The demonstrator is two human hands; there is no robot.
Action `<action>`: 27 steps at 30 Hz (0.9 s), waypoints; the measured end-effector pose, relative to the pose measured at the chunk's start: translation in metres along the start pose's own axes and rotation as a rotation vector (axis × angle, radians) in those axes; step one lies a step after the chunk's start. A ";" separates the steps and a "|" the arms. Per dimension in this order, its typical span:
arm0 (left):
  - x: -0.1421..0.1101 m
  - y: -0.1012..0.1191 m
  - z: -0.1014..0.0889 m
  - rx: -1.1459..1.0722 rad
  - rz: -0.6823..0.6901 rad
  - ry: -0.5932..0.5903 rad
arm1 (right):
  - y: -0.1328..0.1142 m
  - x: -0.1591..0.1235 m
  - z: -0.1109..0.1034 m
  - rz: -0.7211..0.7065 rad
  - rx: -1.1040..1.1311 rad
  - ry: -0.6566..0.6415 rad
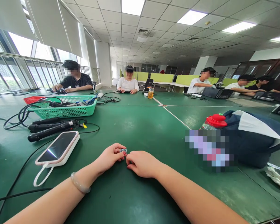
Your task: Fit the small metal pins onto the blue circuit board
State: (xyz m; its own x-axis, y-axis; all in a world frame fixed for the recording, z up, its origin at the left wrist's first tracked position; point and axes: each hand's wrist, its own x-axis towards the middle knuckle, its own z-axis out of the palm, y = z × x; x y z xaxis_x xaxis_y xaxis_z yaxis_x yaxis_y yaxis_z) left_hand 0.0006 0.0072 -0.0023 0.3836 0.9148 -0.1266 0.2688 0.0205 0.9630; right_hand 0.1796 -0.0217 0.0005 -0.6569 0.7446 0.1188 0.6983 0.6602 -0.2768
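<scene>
Between the thumb and fingertips of my left hand (112, 156) is a small dark piece with pale markings (123, 150), too small to name for certain. My right hand (142, 164) is closed right beside it, its curled fingers close to the piece and to my left fingertips. Whatever those right fingers hold, if anything, is hidden. Both hands are low over the green table (121, 199). A pale bangle (79, 184) circles my left wrist.
Left of my hands lie a phone on a white block (58, 148), black rod-like tools (52, 129) and loose cables. Behind them stands a green basket (84, 111). To the right are a red-capped bottle (216, 120) and a dark bag (249, 140). Several people sit around the table.
</scene>
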 end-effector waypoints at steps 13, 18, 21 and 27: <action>0.000 0.000 0.000 -0.007 0.005 -0.006 | -0.001 -0.001 0.000 -0.031 0.008 -0.029; -0.001 0.003 0.001 0.001 -0.007 0.003 | 0.003 0.001 0.004 -0.023 0.013 -0.021; -0.001 0.005 0.002 0.007 -0.014 0.005 | 0.010 0.001 0.004 0.010 0.007 0.012; 0.000 0.000 0.001 0.019 -0.011 -0.025 | 0.021 0.002 0.006 0.187 0.000 0.090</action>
State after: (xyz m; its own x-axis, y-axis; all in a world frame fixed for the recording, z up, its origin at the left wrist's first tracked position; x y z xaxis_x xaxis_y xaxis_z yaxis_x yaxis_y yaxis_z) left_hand 0.0016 0.0067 -0.0024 0.4022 0.9044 -0.1427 0.2898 0.0221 0.9568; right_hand 0.1916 -0.0073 -0.0109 -0.4875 0.8601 0.1503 0.8057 0.5094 -0.3021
